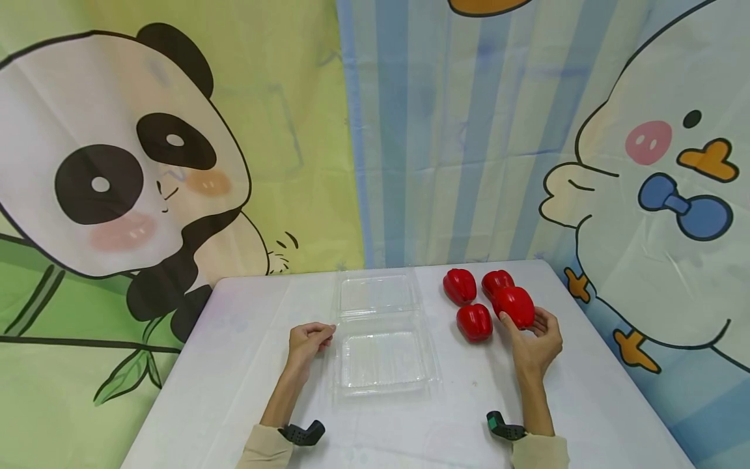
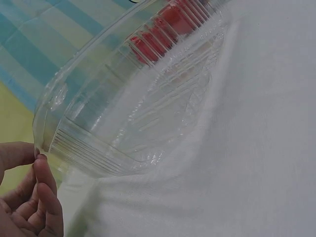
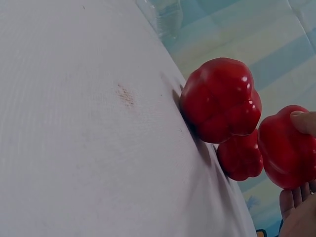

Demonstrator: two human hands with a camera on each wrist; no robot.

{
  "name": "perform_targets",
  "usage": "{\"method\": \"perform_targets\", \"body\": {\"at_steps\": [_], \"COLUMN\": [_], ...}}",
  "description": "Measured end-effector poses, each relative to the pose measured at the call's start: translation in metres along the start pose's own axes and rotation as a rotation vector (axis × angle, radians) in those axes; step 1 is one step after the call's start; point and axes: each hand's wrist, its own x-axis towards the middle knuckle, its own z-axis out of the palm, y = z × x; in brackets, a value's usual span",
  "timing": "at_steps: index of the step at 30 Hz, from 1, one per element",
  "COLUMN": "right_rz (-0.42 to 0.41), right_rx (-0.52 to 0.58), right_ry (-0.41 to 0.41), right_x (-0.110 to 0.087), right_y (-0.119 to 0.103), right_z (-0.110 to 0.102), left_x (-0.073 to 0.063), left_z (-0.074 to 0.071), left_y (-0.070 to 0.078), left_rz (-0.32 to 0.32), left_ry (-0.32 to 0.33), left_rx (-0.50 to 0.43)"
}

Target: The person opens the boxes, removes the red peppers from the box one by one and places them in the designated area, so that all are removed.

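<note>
A clear plastic clamshell box (image 1: pixel 383 381) lies opened out on the table, its lid folded back toward the far edge. The left hand (image 1: pixel 310 340) pinches the box's left rim between thumb and forefinger, as the left wrist view shows the clear box (image 2: pixel 74 158) close up. On the right side, the right hand (image 1: pixel 538 342) grips a red bell pepper (image 1: pixel 514 306) between thumb and fingers, above the table. Near it lie other red bell peppers: one at the back left (image 1: pixel 459 286), one in front (image 1: pixel 474 322), and one partly hidden behind the held pepper (image 1: pixel 497 281).
A white cloth covers the table (image 1: pixel 234 391). Behind it hangs a curtain (image 1: pixel 410 130) with a panda and a white bird printed on it. Each wrist wears a black camera band (image 1: pixel 303 433).
</note>
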Motion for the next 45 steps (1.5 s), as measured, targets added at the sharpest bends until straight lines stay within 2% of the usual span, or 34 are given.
{"method": "perform_targets", "body": {"at_steps": [19,31,45], "right_rz": [0.116,0.145,0.180], "right_rx": [-0.095,-0.101,-0.113], "right_ry": [-0.053,-0.073,-0.059], "right_x": [-0.007,-0.012,-0.009], "right_y": [0.009,0.014,0.015], "right_z": [-0.007,-0.008,-0.008], "left_x": [-0.005,-0.002,-0.003], "left_z": [-0.004,-0.005,-0.002], "left_y": [-0.002,-0.001,0.000], "left_rz": [-0.006,0.004,-0.002], "left_ry": [-0.019,-0.029,-0.020], "left_rx": [-0.020,-0.011,-0.014]}}
